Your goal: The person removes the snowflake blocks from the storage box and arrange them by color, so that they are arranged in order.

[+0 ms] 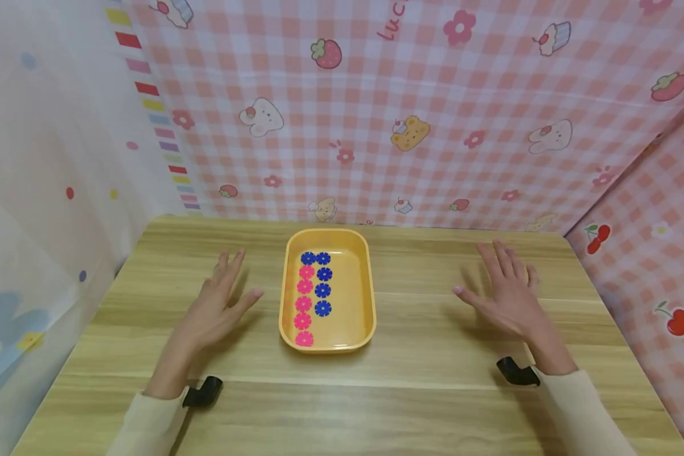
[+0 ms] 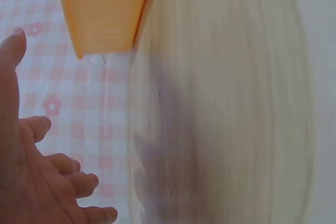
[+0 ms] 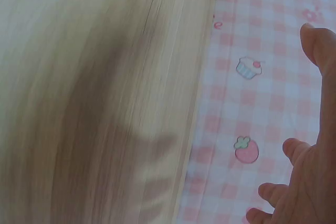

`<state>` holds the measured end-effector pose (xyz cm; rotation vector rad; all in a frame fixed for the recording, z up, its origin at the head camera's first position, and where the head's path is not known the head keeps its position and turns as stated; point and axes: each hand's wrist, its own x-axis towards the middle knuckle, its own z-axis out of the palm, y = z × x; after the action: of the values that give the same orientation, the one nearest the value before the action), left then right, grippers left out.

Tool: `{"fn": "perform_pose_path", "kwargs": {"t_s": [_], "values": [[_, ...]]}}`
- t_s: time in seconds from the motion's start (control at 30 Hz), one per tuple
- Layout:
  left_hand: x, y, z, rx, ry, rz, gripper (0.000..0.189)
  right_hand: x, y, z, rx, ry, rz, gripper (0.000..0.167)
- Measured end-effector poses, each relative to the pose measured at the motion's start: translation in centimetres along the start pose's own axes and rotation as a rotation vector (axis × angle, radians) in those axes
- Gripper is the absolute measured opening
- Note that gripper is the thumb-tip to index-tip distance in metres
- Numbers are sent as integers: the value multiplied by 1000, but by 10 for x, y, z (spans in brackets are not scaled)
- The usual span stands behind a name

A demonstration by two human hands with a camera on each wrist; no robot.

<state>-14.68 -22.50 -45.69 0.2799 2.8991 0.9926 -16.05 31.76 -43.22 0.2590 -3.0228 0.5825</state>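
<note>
My left hand (image 1: pixel 213 310) is relaxed, fingers spread and holding nothing, and my right hand (image 1: pixel 505 296) is just as free. Between them the yellow tray (image 1: pixel 348 294) sits on the desk, nearer my left thumb, and neither hand touches it. Inside, along its left side, lie two columns of small notched discs: five pink discs (image 1: pixel 304 304) run down the left column below one blue piece, and four more blue discs (image 1: pixel 322 291) make the column beside it. The right part of the tray floor is bare.

I judge the discs to be thin, light plastic, stiff enough to pinch without harm but apt to slide on that smooth floor. I would take one by its notched rim between thumb and fingertip, or tip an edge up first; the pink ones by the wall leave less room on their outer side. The tray itself looks light and rigid, best held by its long rims, one hand to each, and kept level so the columns don't slip.

Further out, the wood-grain desk (image 1: pixel 410 396) carries my hands' shadows, a black fitting (image 1: pixel 204 392) shows at my left wrist, and a pink checked cloth (image 1: pixel 365 126) hangs behind
</note>
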Motion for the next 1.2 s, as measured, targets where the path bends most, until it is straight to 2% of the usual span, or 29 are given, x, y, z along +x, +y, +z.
{"fn": "perform_pose_path", "kwargs": {"t_s": [0.1,0.23,0.43,0.6,0.77,0.9,1.03,1.2], "values": [[2,3,3,-84,1,18,85,0,-5,4,8,10,-18,100],[3,8,5,-151,7,44,83,1,-13,9,39,6,-41,98],[6,15,10,-266,-5,52,75,0,-23,17,79,6,-68,97],[9,20,12,-364,-16,48,75,0,-32,19,116,-9,-84,97],[13,24,13,-425,-32,33,78,1,-40,21,155,-27,-108,97],[16,29,15,-524,-62,31,77,2,-46,22,170,-40,-120,98],[21,33,21,-620,-88,-12,74,6,-54,23,176,-49,-130,99],[25,36,29,-707,-76,-88,67,13,-68,25,194,-64,-138,101]]}}
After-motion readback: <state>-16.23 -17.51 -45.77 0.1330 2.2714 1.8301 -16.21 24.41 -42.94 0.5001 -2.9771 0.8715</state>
